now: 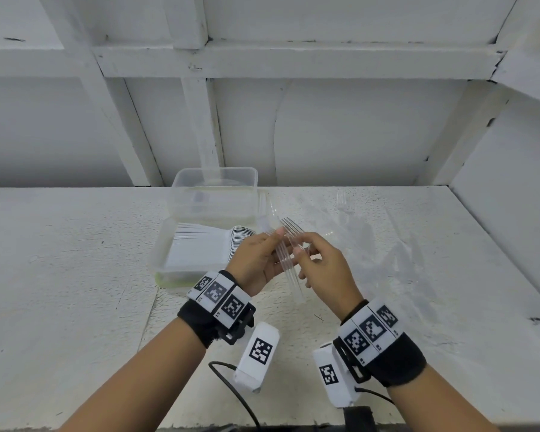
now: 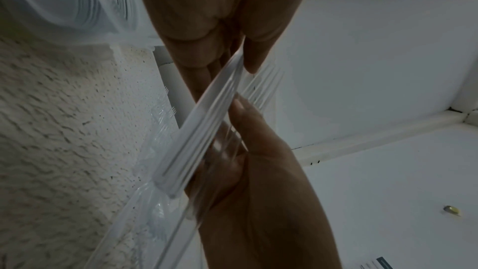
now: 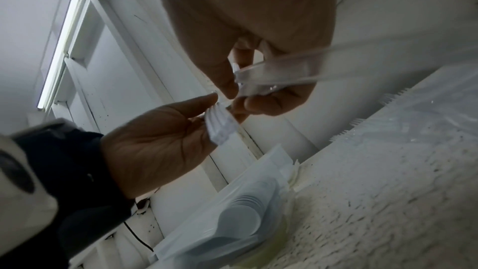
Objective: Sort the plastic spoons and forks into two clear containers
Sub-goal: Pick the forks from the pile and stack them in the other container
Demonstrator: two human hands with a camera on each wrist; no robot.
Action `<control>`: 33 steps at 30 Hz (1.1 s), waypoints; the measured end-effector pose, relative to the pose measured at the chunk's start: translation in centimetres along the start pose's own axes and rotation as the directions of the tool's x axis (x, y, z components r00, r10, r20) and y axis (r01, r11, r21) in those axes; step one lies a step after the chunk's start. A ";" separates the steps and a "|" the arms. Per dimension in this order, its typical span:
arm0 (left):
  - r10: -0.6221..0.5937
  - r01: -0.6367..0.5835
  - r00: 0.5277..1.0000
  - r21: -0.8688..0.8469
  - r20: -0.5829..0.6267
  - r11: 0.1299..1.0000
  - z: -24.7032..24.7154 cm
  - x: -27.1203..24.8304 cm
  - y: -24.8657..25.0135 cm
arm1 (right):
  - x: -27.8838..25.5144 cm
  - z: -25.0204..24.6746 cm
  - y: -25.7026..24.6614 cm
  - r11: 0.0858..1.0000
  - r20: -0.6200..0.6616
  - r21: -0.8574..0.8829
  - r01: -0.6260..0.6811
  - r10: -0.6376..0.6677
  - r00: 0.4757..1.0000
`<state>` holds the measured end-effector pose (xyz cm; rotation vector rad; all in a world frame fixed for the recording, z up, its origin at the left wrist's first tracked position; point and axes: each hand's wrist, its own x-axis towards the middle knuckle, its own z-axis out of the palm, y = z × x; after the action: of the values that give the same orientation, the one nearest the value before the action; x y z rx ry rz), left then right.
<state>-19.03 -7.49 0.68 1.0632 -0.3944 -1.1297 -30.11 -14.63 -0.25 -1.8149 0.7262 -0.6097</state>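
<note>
A bundle of clear plastic forks (image 1: 289,252) is held above the table between both hands, tines pointing away from me. My left hand (image 1: 276,244) pinches it with the thumb on top and the fingers underneath. My right hand (image 1: 302,244) grips the same bundle from the right. In the left wrist view the fork handles (image 2: 201,134) run between my left fingers (image 2: 207,48) and my right hand (image 2: 258,171). The near clear container (image 1: 162,244) holds a stack of white spoons (image 1: 200,247). Behind it stands the far clear container (image 1: 215,182); I cannot tell what is inside.
Loose clear forks (image 1: 342,199) and crumpled clear plastic wrap (image 1: 387,244) lie on the white table to the right. A white wall with beams (image 1: 262,120) rises behind the containers. Sensor boxes and a black cable (image 1: 240,397) hang under my wrists.
</note>
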 end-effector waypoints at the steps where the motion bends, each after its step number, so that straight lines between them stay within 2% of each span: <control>1: -0.003 0.003 1.000 0.020 0.009 1.000 0.0 -0.1 0.0 | -0.1 -0.1 -0.1 1.000 0.023 0.007 0.004 -0.005 1.000; 6: -0.006 0.005 1.000 0.084 0.015 0.996 -0.1 -0.3 -0.4 | -0.2 -0.2 -0.2 0.993 0.094 -0.111 0.029 -0.019 0.995; 8: -0.002 -0.001 1.000 0.118 0.027 0.993 -0.2 -0.3 -0.5 | -0.2 -0.3 -0.3 0.995 0.057 -0.092 0.023 -0.018 0.998; 12: -0.013 0.020 0.998 0.120 -0.057 0.993 -0.6 -0.2 -0.7 | -0.1 -0.9 -0.7 0.996 -0.050 -0.086 0.016 -0.020 0.999; 15: -0.024 0.026 1.000 0.164 -0.015 0.986 -0.6 -0.3 -1.0 | 0.6 -1.2 -0.9 0.996 -0.075 -0.087 0.032 -0.039 0.996; 18: -0.071 0.057 0.995 0.201 0.065 0.978 -0.2 -0.5 -1.3 | 1.7 -1.2 -1.0 0.997 -0.044 -0.068 -0.028 0.025 0.999; 21: -0.119 0.096 0.987 0.203 0.105 0.974 -0.2 -0.6 -1.5 | 2.4 -1.4 -1.4 0.991 0.049 0.046 -0.129 0.127 0.991; 27: -0.193 0.163 0.970 0.194 0.146 0.967 -0.6 -0.8 -1.2 | 2.4 -1.5 -2.0 0.979 0.121 0.063 -0.193 0.184 0.975; 29: -0.217 0.186 0.965 0.202 0.146 0.962 -0.7 -0.9 -1.2 | 2.3 -1.4 -2.1 0.980 0.128 0.066 -0.185 0.176 0.976; 33: -0.227 0.201 0.968 0.204 0.109 0.958 -0.9 -1.0 -1.3 | 1.8 -0.7 -2.3 0.988 0.050 0.086 -0.126 0.122 0.991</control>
<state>-19.48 -6.26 -0.68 1.2259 -0.5090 -1.3814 -28.91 -15.77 2.30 -1.6824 0.7638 -0.5103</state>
